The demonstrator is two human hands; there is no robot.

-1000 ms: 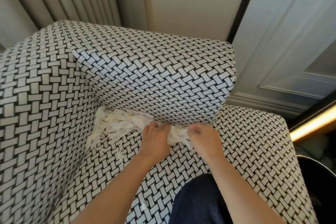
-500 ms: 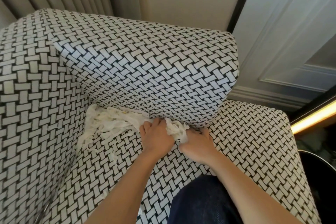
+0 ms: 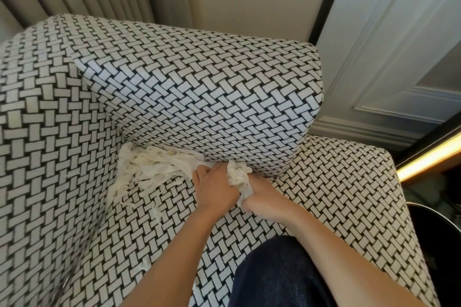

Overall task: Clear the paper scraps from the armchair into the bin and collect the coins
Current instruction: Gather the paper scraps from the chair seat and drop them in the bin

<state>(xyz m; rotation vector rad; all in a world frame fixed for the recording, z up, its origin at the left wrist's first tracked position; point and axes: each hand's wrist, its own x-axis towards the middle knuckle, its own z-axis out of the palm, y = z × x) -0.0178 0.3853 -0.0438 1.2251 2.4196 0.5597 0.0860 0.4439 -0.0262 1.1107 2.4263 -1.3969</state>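
Looking at the armchair (image 3: 331,182), where do the paper scraps (image 3: 152,169) lie?

Heaped on the seat, in the corner where the loose cushion (image 3: 199,92) meets the chair's side. Thin white strips trail forward from the heap over the woven black-and-white pattern.

And the 2 hands?

Both are low on the seat, at the cushion's bottom edge, with 1 crumpled wad (image 3: 237,173) of paper bunched between them. The right hand (image 3: 268,198) is clenched round the wad's lower end. The left hand (image 3: 215,188) lies knuckles up, touching the wad from the other side, its fingers bent down at the rim of the heap. Whether they actually grasp paper I cannot tell.

Any coins?

There is 1 small yellowish speck (image 3: 171,154) among the strips near the cushion, too small to name.

Where is the bin?

A dark round container (image 3: 431,212) with a metal rim shows at the right edge, just beside the seat, and only part of it is in view. A knee (image 3: 279,274) in dark blue fabric rests on the seat's front, between the forearms.
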